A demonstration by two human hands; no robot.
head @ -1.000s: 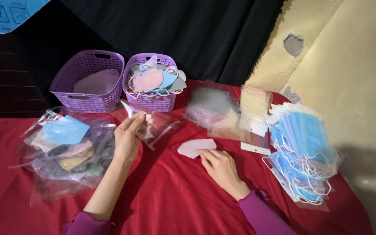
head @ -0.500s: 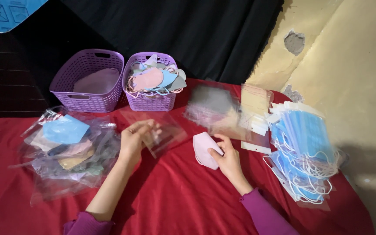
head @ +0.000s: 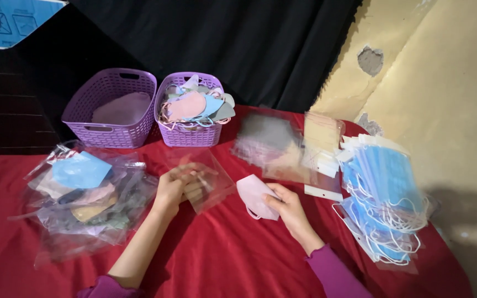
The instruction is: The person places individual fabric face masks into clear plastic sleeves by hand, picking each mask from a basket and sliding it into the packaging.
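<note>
While both hands work over the red worktop [head: 222, 248]:
left hand [head: 173, 186]: fingers pinching clear sleeve [head: 208, 179], mouth turned rightward
right hand [head: 289, 208]: closed on pink mask [head: 254, 194], just beside the sleeve
packed bags [head: 84, 193]: left of left hand

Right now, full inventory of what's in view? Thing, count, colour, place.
folded mask: one, pale pink, centre of the table, held by the right hand.
clear sleeve: one, transparent, centre, held by the left hand.
left basket: one, purple, back left, something pale lying inside.
right basket: one, purple, beside it, heaped with pink, blue and grey masks.
bagged masks: a pile, count unclear, mixed colours in clear bags, front left.
flat masks: a stack, blue with white loops, right edge.
clear packets: a loose pile, blurred, back centre right.
tablecloth: one, red, covering the table.
left hand: gripping the sleeve.
right hand: gripping the mask.
</note>
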